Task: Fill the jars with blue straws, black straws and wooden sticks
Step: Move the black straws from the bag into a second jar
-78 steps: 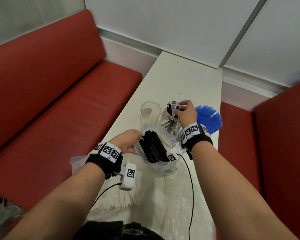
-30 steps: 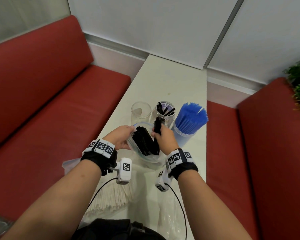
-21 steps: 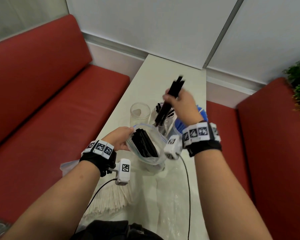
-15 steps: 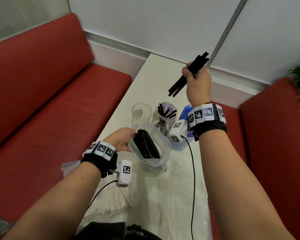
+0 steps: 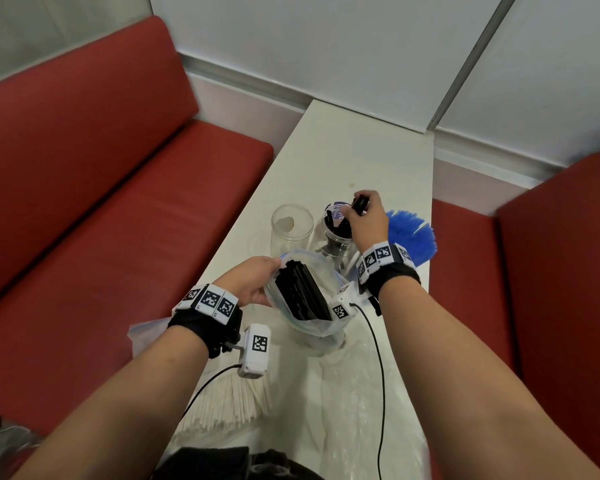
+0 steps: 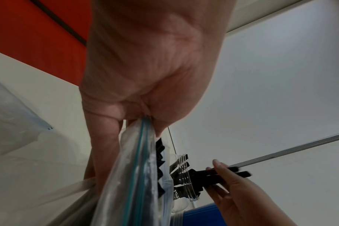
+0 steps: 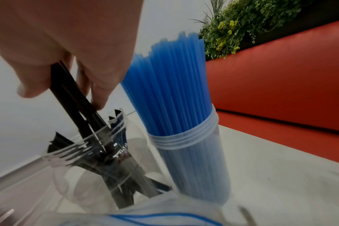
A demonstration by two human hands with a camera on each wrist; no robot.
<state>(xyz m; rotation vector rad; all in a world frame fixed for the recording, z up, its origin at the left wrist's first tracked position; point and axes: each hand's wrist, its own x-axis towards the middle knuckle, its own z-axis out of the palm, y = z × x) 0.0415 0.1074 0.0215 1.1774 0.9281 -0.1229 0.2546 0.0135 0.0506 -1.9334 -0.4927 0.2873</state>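
My right hand [image 5: 362, 216] pinches a few black straws [image 7: 71, 97] whose lower ends are inside the middle clear jar [image 5: 336, 237] [image 7: 99, 165], among other black straws. My left hand [image 5: 253, 284] grips the rim of a clear zip bag [image 5: 312, 327] [image 6: 137, 175] holding a thick bundle of black straws [image 5: 300, 294]. To the right stands a jar packed with blue straws [image 5: 413, 235] [image 7: 176, 94]. At the left is a clear jar [image 5: 291, 228] with no straws or sticks in it. Pale wooden sticks [image 5: 222, 405] lie in a pile near the table's front edge.
The narrow white table [image 5: 354, 157] runs away from me between red benches [image 5: 118, 209] on the left and right. Crumpled clear plastic [image 5: 347, 403] lies on the near table. A wrist-camera cable [image 5: 378, 375] trails across it. A green plant [image 7: 242, 23] sits behind the right bench.
My right hand drew a few black straws out of the bag, lifted them high, then brought them down into the middle jar. The left hand kept holding the bag open.
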